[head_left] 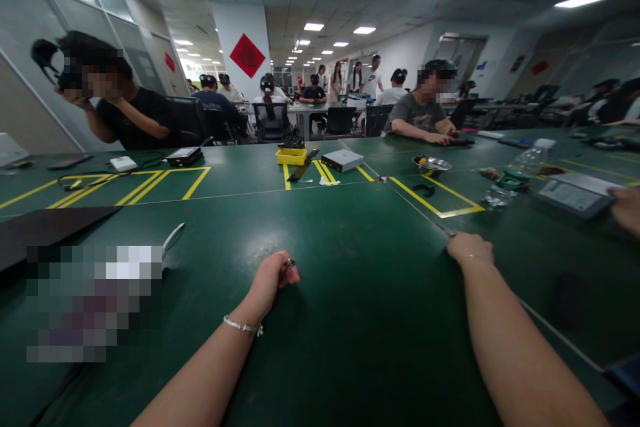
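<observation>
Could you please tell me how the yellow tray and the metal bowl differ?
The yellow tray is boxy; the metal bowl is rounded and shiny. The tray is heaped with dark items; the bowl holds something partly yellow. Both stand on the green table.

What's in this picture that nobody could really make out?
All in the head view:
- Pixelated item at left: masked by blocks.
- Right hand's palm: hidden behind its back.
- Co-worker's hand: cut off by the right edge.
- Bottle label: print too small.
</observation>
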A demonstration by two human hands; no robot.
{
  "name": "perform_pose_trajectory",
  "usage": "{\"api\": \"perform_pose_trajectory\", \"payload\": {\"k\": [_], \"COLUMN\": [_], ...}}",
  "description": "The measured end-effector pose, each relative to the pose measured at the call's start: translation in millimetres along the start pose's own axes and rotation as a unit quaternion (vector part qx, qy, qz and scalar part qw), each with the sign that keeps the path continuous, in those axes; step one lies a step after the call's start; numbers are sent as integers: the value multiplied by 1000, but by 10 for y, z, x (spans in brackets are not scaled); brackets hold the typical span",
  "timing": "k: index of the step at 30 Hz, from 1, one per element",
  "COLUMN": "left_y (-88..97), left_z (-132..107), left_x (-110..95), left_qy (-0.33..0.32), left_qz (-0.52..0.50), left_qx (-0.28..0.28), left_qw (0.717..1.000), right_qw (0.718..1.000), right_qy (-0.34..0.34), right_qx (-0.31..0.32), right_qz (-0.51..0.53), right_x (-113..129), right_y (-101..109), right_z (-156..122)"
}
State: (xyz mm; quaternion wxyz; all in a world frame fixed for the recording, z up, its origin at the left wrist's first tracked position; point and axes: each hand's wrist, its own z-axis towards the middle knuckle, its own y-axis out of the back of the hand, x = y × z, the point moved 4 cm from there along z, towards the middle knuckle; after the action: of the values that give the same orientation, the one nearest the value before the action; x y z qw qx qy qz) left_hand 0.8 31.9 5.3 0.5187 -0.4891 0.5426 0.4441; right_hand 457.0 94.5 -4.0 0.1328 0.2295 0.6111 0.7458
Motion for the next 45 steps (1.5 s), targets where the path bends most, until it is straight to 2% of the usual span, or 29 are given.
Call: {"api": "perform_pose_trajectory", "payload": {"k": [3, 7, 10, 12, 13, 15, 17, 19, 22, 23, 25, 33, 41, 45], "left_y": [-1, -11, -17, -19, -19, -20, -27, -34, -38, -39, -41, -63, -48, -54], "left_z": [-6, -23, -25, -21, -20, -18, -19, -24, -36, -40, -43, -2, 18, 15], "left_x": [-5, -39, -40, -38, -40, -45, -55, -70, -92, -97, -100, -22, 9, -7], "left_qy": [1, -8, -5, -9, -13, -18, -18, -20, -28, -32, -39, -60, -103, -105], "left_qz": [21, 45, 36, 45, 49, 46, 35, 33, 40, 42, 43, 26, 98, 96], "left_qx": [-4, -23, -33, -35, -34, -30, -20, -11, -7, -6, -4, 7, -3, -12], "left_qw": [1000, 999, 999, 998, 998, 998, 999, 999, 999, 999, 998, 998, 990, 990], "right_qw": [997, 999, 996, 976, 957, 898, 825, 740, 618, 591, 557, 467, 446, 452], "right_qy": [-55, -24, 15, 42, 62, 110, 144, 145, 114, 105, 91, 99, 95, 99], "right_qx": [32, 21, 1, 21, 47, 118, 199, 291, 414, 440, 475, 556, 540, 530], "right_qz": [-44, -15, 87, 212, 281, 409, 508, 589, 658, 668, 675, 681, 707, 710], "right_x": [25, 241, 526, 811, 985, 1369, 1736, 2038, 2334, 2390, 2452, 2456, 2442, 2432], "right_y": [7, 117, 187, 184, 167, 133, 113, 103, 94, 84, 42, -141, -151, -163], "right_z": [-31, -105, -188, -301, -386, -623, -932, -1272, -1721, -1829, -1971, -2038, -2012, -2000]}}
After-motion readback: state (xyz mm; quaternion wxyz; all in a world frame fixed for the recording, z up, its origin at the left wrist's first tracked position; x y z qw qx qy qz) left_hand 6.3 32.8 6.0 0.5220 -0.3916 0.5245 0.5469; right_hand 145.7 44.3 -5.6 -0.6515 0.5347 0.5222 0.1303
